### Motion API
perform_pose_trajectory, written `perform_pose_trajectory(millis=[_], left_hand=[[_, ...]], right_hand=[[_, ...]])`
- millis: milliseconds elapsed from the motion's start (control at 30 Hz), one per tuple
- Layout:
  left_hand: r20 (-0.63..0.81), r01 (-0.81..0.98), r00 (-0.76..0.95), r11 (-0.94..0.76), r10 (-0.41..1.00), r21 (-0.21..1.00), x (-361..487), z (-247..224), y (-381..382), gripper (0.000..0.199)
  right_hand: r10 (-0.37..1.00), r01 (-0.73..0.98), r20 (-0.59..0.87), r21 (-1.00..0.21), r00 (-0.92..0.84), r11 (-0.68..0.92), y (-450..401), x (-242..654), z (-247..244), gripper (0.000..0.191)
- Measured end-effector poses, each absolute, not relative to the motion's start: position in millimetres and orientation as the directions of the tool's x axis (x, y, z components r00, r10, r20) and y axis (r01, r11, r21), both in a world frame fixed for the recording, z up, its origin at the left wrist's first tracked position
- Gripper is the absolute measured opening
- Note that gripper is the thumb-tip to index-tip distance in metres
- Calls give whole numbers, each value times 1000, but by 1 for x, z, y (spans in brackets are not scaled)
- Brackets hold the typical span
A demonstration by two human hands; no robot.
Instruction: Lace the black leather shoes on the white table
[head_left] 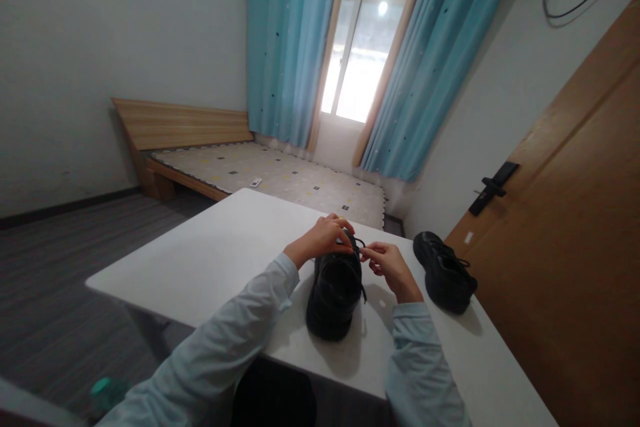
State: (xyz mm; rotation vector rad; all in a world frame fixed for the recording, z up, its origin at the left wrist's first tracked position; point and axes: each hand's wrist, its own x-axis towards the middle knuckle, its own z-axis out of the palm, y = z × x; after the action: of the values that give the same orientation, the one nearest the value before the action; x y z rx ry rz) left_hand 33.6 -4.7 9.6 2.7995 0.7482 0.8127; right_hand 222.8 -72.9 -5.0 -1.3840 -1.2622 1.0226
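Two blk shoes on the tabletop (200,253): open shoe (334,297) at my 12 o'clock, side shoe (445,273) approx 1 o'clock. L grip (327,237) curled at open shoe's top, hold unclear; R grip (387,263) pinched on lace (361,241).

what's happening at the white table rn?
A person's left hand and right hand are at the laces of a black shoe, which stands on the white table with its heel toward them. The right fingers seem to pinch a lace on the shoe's right side; the left hand reaches over its top. A second black shoe sits to the right, untouched.
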Motion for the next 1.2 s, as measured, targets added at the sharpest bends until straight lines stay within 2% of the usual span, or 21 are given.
perform_pose_trajectory(millis=[100, 200, 300, 533, 967, 1200], left_hand=[[475, 465, 721, -860, 505, 208, 36, 9, -6, 12], [480, 486, 716, -855, 507, 180, 38, 7, -7, 12], [481, 502, 706, -846, 520, 179, 38, 6, -8, 13], [464, 529, 706, -834, 535, 158, 36, 13, -16, 12], [445, 536, 716, -832, 539, 144, 39, 13, -19, 11], [446, 545, 705, -823, 552, 156, 41, 11, -19, 9]], right_hand=[[993, 380, 94, -923, 74, 59, -69, 223, -7, 25], [988, 579, 154, -808, 26, 111, -65, 222, -9, 28], [980, 664, 197, -730, -27, 165, -62, 219, -12, 31], [984, 700, 174, -698, -34, 148, -58, 216, -17, 32], [976, 715, 219, -682, -5, 157, -59, 211, -16, 30], [971, 761, 239, -626, -23, 172, -59, 210, -17, 32]])
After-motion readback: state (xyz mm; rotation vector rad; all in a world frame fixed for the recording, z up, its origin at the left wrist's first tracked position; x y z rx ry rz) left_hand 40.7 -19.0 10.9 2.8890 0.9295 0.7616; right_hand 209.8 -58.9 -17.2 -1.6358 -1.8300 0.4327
